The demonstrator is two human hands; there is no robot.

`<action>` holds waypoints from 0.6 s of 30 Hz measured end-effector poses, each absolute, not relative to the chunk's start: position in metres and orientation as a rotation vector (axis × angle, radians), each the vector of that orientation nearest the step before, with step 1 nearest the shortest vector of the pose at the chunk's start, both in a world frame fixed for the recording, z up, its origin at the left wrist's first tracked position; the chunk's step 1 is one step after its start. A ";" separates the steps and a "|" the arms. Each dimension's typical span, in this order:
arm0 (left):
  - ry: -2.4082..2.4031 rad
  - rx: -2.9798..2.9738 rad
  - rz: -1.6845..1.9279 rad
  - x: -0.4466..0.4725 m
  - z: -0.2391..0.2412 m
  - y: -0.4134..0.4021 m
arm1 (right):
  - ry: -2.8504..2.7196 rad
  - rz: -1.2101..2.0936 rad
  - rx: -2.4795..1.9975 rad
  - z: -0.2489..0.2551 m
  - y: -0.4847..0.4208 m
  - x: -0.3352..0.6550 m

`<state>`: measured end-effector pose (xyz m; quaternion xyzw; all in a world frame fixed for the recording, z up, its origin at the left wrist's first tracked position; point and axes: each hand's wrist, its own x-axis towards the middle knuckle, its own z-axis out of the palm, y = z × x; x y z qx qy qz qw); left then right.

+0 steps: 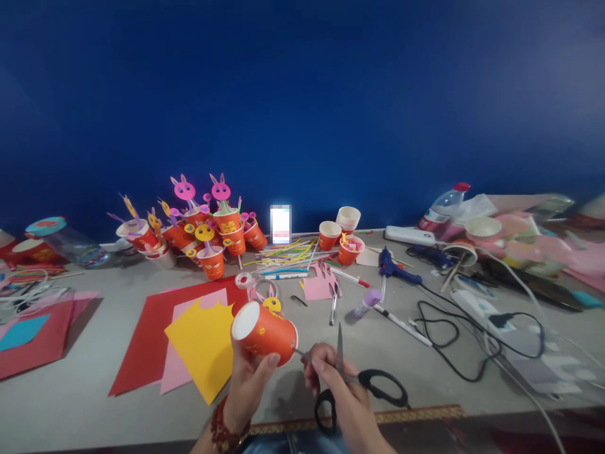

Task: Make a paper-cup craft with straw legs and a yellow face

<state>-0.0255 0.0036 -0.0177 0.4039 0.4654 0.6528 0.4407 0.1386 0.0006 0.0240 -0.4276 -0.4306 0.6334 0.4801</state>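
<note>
Red paper cup (269,334) sits in my left hand (250,381), thumb and fingers wrapped around its side, above the near part of the bench (142,419). It is tilted, its white end up toward the left and its other end turned toward my right hand (338,381). That hand is closed around spread scissors (339,347): one blade stands upright, while the other points left, its tip at the cup's right-hand end. I cannot tell whether it has gone through. Just left of my left hand lies a yellow sheet (203,343), overlapping a pink sheet (172,372); a glue stick (367,304) is beyond my right hand.
</note>
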 end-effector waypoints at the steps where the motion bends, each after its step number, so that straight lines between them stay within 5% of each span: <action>1: 1.173 1.037 1.626 -0.026 -0.017 0.004 | -0.983 1.579 -1.045 0.027 0.001 0.137; 18: 1.003 1.779 2.091 -0.035 -0.004 0.021 | -0.562 1.847 -0.963 0.035 0.003 0.126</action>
